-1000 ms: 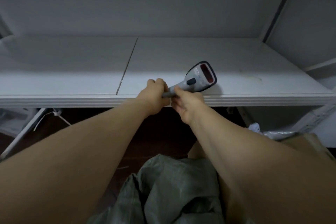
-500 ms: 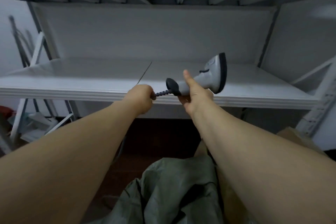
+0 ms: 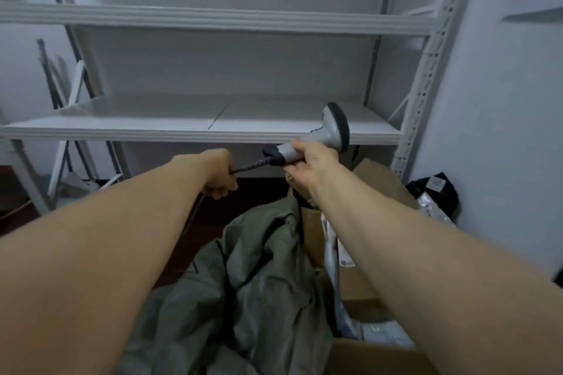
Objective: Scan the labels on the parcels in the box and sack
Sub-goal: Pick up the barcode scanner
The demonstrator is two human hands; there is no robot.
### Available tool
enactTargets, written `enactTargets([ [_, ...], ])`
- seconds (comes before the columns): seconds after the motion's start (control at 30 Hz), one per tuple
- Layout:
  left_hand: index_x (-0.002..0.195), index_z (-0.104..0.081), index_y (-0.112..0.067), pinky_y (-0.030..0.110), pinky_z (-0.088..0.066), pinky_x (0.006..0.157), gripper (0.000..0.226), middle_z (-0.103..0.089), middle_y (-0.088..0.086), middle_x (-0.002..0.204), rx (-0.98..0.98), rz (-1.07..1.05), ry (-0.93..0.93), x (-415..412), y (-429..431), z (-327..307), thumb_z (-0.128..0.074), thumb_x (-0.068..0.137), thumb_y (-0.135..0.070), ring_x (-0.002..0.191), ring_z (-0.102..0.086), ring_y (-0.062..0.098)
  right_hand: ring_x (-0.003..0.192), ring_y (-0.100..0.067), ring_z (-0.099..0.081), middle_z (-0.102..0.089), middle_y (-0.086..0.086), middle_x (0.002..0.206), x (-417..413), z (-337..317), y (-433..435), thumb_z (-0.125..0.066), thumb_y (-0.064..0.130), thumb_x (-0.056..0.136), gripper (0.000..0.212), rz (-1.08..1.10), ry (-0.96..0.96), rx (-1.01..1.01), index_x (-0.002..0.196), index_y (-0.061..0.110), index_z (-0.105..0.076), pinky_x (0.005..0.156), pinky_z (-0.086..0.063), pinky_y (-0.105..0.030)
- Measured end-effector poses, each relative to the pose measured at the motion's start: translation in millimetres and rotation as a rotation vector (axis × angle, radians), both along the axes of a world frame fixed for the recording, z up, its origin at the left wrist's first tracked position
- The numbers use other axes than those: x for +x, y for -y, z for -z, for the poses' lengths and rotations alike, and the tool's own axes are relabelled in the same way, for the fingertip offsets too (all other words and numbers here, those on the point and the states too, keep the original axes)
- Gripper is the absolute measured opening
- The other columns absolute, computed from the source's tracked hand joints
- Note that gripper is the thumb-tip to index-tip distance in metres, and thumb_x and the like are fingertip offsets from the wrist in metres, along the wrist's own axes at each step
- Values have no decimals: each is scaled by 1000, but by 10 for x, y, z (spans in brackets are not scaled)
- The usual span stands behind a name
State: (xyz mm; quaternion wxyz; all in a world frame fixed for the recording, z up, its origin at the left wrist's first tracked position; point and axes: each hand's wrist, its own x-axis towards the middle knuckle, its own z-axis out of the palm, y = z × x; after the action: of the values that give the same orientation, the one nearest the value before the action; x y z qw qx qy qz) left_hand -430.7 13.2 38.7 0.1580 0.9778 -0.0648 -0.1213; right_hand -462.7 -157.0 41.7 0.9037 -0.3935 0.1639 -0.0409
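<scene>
My right hand (image 3: 310,166) grips the handle of a grey barcode scanner (image 3: 329,131), held in the air just in front of the lower shelf edge, its dark head pointing right. My left hand (image 3: 219,175) grips the scanner's coiled black cable (image 3: 251,165) a short way behind the handle. Below my arms lies a crumpled green sack (image 3: 256,289). To its right stands an open cardboard box (image 3: 313,240) with plastic-wrapped parcels (image 3: 380,330) inside; one white label (image 3: 345,262) shows.
A white metal shelving rack (image 3: 198,131) fills the wall ahead, with a second shelf (image 3: 213,20) above. A dark parcel (image 3: 435,189) lies on the floor by the right wall. Metal rails (image 3: 67,82) lean at the left.
The scanner has come off the shelf into the air. My left hand slid from the handle onto the cable. The view has pulled back and now shows the box and upper shelf.
</scene>
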Motion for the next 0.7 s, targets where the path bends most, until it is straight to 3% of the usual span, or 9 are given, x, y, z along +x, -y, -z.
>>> enactTargets([
  [0.1,100,-70,0,28,-54,69,21,-74,7,83,232,32,-68,-460,-153,-204,-57,89,-12,71,-68,22,112,-42,-56,-55,-24,125,-449,-56,-67,-58,-5,89,38,-44,-14,-21,125,-3,-44,83,-48,-61],
  [0.17,96,-74,-5,29,-56,78,24,-76,4,84,407,7,-191,-793,-222,-433,-64,87,-25,79,-70,20,104,-40,-58,-56,-20,117,-705,-152,-121,-59,2,91,36,-87,-44,-134,124,-1,-45,72,-51,-55],
  [0.23,82,-72,-8,24,-56,71,36,-73,4,80,486,-40,-445,-1179,-176,-708,-67,85,-44,73,-68,16,92,-37,-59,-56,-20,114,-892,-277,-139,-60,11,92,33,-138,-83,-315,121,2,-46,56,-51,-46],
  [0.3,77,-69,-10,20,-54,59,46,-69,3,71,498,-35,-561,-1583,-40,-991,-68,76,-56,64,-66,11,78,-31,-58,-59,-19,107,-1073,-414,-101,-58,18,92,26,-163,-128,-475,112,5,-46,47,-47,-37],
  [0.4,87,-71,-12,17,-52,51,55,-64,-5,58,453,117,-530,-2053,303,-1266,-63,64,-62,57,-67,7,62,-24,-50,-60,-12,48,-1360,-561,43,-53,20,92,13,-177,-122,-639,92,7,-50,47,-43,-27],
  [0.47,94,-69,-13,17,-52,52,56,-62,-7,55,384,263,-540,-2289,617,-1299,-56,67,-60,58,-68,7,61,-21,-49,-51,0,31,-1532,-594,212,-53,19,89,12,-145,-73,-676,79,13,-49,52,-45,-28],
  [0.53,98,-66,-12,17,-53,54,47,-64,-5,56,324,392,-579,-2480,928,-1201,-52,80,-53,60,-69,8,63,-21,-48,-59,-7,46,-1703,-597,387,-55,22,88,15,-133,-66,-710,77,14,-48,55,-44,-31],
  [0.6,100,-64,-11,19,-55,55,40,-66,-3,58,282,475,-652,-2597,1159,-1042,-47,90,-45,62,-70,11,65,-20,-46,-52,-8,73,-1906,-579,525,-54,23,90,16,-130,-74,-754,80,13,-48,56,-42,-33],
  [0.7,103,-63,-10,23,-57,58,39,-68,0,62,224,527,-758,-2666,1332,-811,-53,82,-42,65,-71,14,64,-19,-44,-44,-5,79,-2097,-472,683,-51,19,93,10,-94,-91,-714,92,10,-48,55,-41,-32],
])
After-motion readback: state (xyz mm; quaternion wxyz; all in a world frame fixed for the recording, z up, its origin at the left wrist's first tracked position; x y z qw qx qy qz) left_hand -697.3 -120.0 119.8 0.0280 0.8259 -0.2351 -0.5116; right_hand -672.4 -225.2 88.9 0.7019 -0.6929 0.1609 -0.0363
